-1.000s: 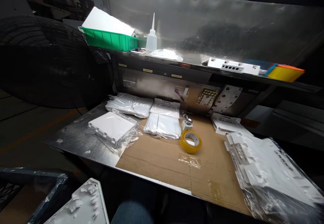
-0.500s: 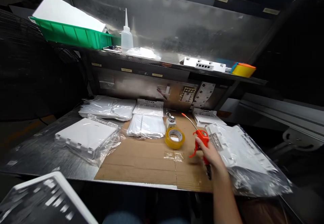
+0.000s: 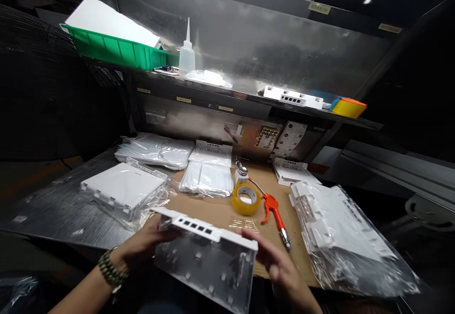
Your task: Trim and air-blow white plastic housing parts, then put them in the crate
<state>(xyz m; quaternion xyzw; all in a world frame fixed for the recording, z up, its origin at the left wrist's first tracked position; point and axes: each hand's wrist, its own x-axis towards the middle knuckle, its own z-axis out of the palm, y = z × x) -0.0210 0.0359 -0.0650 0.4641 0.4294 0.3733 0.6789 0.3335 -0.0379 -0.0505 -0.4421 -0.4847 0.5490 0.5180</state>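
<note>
Both my hands hold a white plastic housing [image 3: 206, 257] over the near edge of the bench, its hollow inside turned toward me and a row of square port openings along its top edge. My left hand [image 3: 142, 245], with a bead bracelet on the wrist, grips its left end. My right hand [image 3: 275, 262] grips its right end. A red air blow gun [image 3: 273, 212] lies on the cardboard mat [image 3: 220, 210] just beyond my right hand, beside a roll of yellow tape [image 3: 245, 199].
Bagged white housings lie at left [image 3: 122, 191], at the back [image 3: 156, 148], in the middle [image 3: 208, 179] and stacked at right [image 3: 337, 228]. The shelf above carries a green bin [image 3: 113, 49], a squeeze bottle [image 3: 186, 56], a white housing [image 3: 293, 97] and a yellow container [image 3: 346, 107]. A black fan stands at left.
My right hand has let go of the red blow gun, which now lies on the cardboard. The white housing came up from lower left and both hands now hold it.
</note>
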